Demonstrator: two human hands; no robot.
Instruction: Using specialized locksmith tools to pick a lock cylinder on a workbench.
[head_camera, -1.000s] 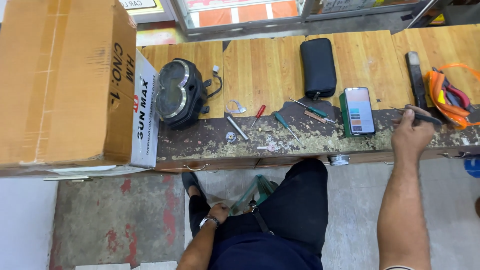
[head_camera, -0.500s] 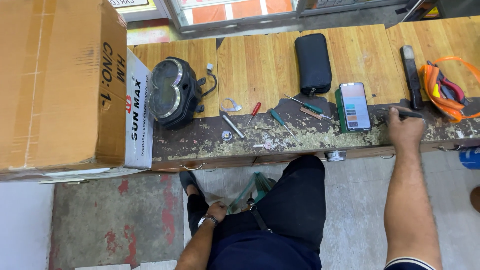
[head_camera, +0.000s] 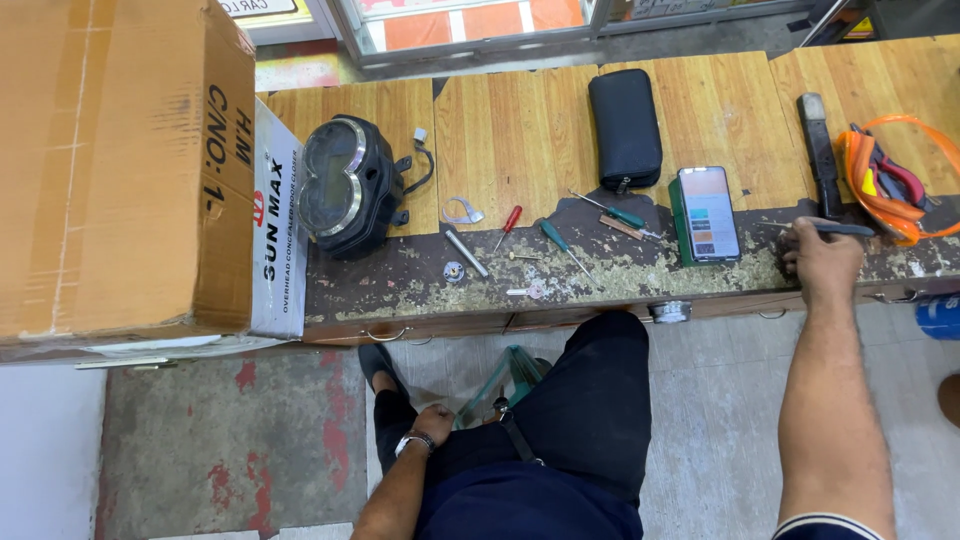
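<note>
Gripping a slim dark tool, the right hand rests at the worktop's front edge, toward its right end; fingers curled together around the tool's handle, tip sticking out to the right. Tool lies flat on the worn, paint-flaked front strip. Left hand is off the worktop, down on the person's thigh, watch on the wrist; whether its fingers are curled or flat, can't tell.

Just left of the right hand: a phone with lit screen, lying on a green case. Just behind the hand: a long dark bar-shaped tool, running front to back. Right of that, near the right edge: an orange strap bundle with red-handled pliers in it. Black zip pouch sits mid-worktop toward the back. Green-handled screwdrivers and a red-handled screwdriver lie loose near the front centre, with a metal rod and small round parts beside them. Black instrument cluster sits left of centre, short cable trailing behind it. Big cardboard box fills the left end, a flat white carton leaning against its side. Drawer fronts run under the front edge.
</note>
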